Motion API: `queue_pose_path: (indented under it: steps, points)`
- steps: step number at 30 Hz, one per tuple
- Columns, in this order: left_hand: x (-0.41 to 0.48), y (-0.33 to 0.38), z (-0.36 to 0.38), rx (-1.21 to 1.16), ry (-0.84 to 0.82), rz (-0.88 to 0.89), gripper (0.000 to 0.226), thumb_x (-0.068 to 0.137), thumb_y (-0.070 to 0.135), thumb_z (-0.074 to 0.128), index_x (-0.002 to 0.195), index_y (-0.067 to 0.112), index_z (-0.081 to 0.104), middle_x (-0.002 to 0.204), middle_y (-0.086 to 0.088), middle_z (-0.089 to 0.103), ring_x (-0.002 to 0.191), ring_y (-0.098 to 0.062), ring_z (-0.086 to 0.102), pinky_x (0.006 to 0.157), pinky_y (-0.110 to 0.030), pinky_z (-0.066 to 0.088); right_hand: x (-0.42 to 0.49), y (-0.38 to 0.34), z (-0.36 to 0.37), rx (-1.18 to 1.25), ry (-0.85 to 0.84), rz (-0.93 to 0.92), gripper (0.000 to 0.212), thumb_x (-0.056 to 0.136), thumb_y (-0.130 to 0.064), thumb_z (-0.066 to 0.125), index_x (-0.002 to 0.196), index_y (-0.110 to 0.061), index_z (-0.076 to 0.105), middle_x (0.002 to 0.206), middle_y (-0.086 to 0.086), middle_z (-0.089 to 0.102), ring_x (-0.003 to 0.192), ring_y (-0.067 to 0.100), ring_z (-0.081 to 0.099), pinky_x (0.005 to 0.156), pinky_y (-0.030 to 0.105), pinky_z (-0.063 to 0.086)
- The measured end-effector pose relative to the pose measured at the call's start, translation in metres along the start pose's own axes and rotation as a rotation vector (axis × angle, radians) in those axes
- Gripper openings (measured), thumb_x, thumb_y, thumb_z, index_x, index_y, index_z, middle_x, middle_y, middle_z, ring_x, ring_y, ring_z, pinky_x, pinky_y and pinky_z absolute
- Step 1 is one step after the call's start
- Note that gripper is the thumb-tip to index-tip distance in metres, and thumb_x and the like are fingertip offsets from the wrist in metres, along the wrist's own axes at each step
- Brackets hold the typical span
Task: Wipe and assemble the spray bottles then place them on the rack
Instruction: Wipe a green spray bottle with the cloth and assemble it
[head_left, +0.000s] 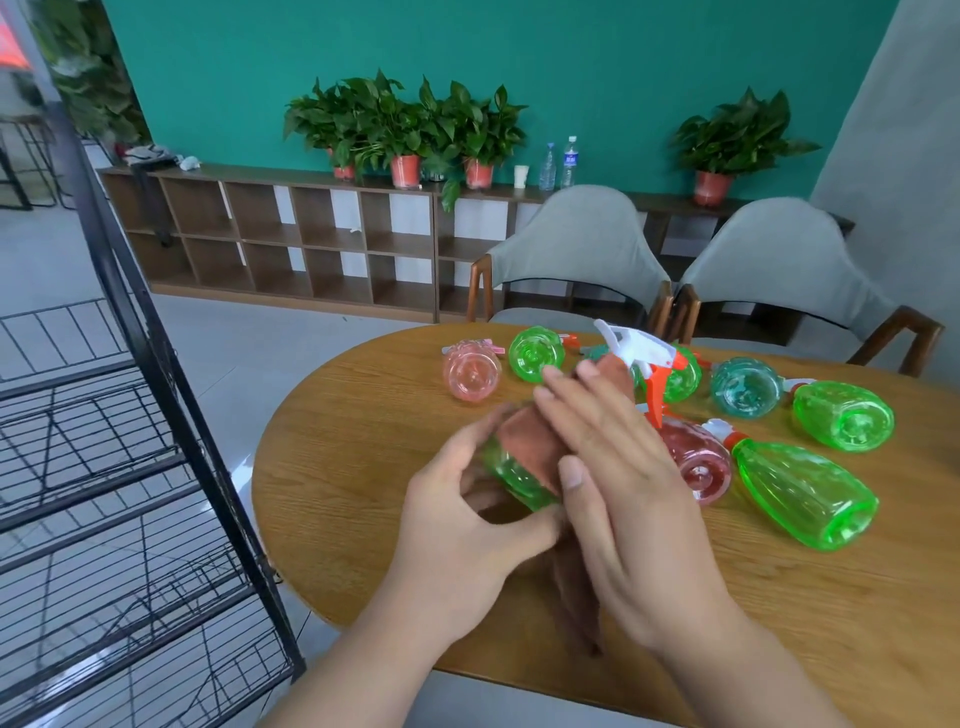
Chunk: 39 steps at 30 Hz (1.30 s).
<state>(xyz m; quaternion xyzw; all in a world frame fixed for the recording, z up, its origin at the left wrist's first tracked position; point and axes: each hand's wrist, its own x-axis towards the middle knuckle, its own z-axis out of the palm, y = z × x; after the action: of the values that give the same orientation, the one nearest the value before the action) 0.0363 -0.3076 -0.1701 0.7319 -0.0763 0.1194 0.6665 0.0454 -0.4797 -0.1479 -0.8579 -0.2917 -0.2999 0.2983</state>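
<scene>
While the green bottle gets wiped, left hand: grips its base, steadying it.
Right hand: flat, fingers straight, pressing cloth against it to rub.

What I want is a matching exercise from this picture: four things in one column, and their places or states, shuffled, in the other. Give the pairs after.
Things:
1. brown cloth
2. teal bottle
3. black wire rack
4. left hand

Places or states:
A. stands on the floor, left of the table
B. grips the base end of the green bottle
C. lies on its side on the table's far side
D. pressed onto the green bottle under the right hand

Pairs: 1-D, 2-C, 3-A, 4-B
</scene>
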Motion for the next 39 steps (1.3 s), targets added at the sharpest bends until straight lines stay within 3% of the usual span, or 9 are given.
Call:
queue_pose_path:
  steps: [6,14,17,22,24,28,33,35,39]
  points:
    - [-0.001,0.000,0.005,0.058,-0.004,0.051,0.083,0.071,0.040,0.095,0.146,0.046,0.060,0.137,0.012,0.071,0.127,-0.012,0.068,0.106,-0.045,0.057,-0.007,-0.005,0.005,-0.001,0.011,0.097,0.050,0.113,-0.030,0.041,0.162,-0.020,0.045,0.171,-0.010,0.036,0.164,0.017,0.020,0.130,0.053,0.027]
    - [0.001,-0.008,-0.003,0.060,0.066,0.056,0.081,0.068,0.029,0.093,0.143,0.043,0.064,0.136,0.011,0.073,0.130,-0.014,0.067,0.111,-0.047,0.054,-0.011,-0.012,0.008,-0.081,-0.061,-0.114,0.045,0.111,-0.020,0.048,0.155,-0.022,0.056,0.170,-0.009,0.041,0.163,0.019,0.027,0.130,0.056,0.027]
    - [-0.001,-0.002,-0.002,0.053,0.040,0.073,0.086,0.069,0.035,0.097,0.147,0.041,0.061,0.137,0.007,0.072,0.128,-0.016,0.069,0.108,-0.048,0.055,-0.004,-0.007,0.000,0.072,-0.007,-0.017,0.046,0.112,-0.012,0.050,0.156,-0.025,0.054,0.168,-0.014,0.042,0.162,0.014,0.029,0.130,0.053,0.029]
    - [-0.004,0.000,0.000,0.061,-0.010,0.129,0.091,0.072,0.012,0.100,0.149,0.039,0.060,0.135,0.006,0.072,0.124,-0.015,0.071,0.106,-0.041,0.058,0.005,-0.004,-0.008,0.275,0.189,0.190,0.035,0.108,-0.010,0.059,0.141,-0.020,0.064,0.160,-0.012,0.053,0.153,0.008,0.044,0.125,0.040,0.040]
    - [-0.003,-0.001,0.001,0.052,0.007,0.151,0.089,0.070,0.017,0.100,0.147,0.038,0.061,0.135,0.005,0.072,0.125,-0.017,0.070,0.105,-0.042,0.058,0.001,-0.006,-0.004,0.208,0.183,0.163,0.032,0.111,-0.015,0.058,0.141,-0.018,0.068,0.160,-0.012,0.054,0.155,0.010,0.041,0.127,0.038,0.035]
    - [0.001,-0.009,-0.001,0.036,0.046,0.141,0.085,0.068,0.031,0.094,0.146,0.039,0.063,0.137,0.009,0.071,0.128,-0.014,0.069,0.107,-0.046,0.057,-0.014,-0.019,0.011,0.058,0.074,0.024,0.040,0.112,-0.024,0.050,0.149,-0.018,0.063,0.166,-0.008,0.047,0.161,0.019,0.033,0.130,0.053,0.029]
    - [0.003,-0.009,-0.008,0.084,0.107,0.175,0.077,0.073,0.014,0.078,0.145,0.036,0.064,0.139,0.017,0.069,0.133,-0.005,0.063,0.114,-0.037,0.052,-0.020,-0.022,0.019,-0.074,0.011,-0.185,0.036,0.107,-0.022,0.058,0.141,-0.020,0.071,0.164,-0.005,0.050,0.160,0.021,0.035,0.128,0.053,0.031]
    - [0.003,-0.006,-0.007,0.120,0.119,0.212,0.080,0.070,0.019,0.083,0.145,0.038,0.064,0.136,0.019,0.069,0.129,-0.003,0.065,0.109,-0.030,0.054,-0.012,-0.020,0.013,-0.058,0.016,-0.166,0.036,0.109,-0.023,0.057,0.143,-0.022,0.069,0.164,-0.007,0.049,0.160,0.020,0.035,0.128,0.054,0.032]
    - [0.001,-0.004,-0.004,0.118,0.071,0.252,0.090,0.068,0.029,0.097,0.151,0.032,0.060,0.136,0.006,0.068,0.126,-0.022,0.069,0.103,-0.043,0.059,0.004,-0.008,-0.003,0.102,0.074,0.047,0.037,0.112,-0.020,0.054,0.146,-0.027,0.065,0.163,-0.015,0.050,0.160,0.014,0.031,0.131,0.046,0.029]
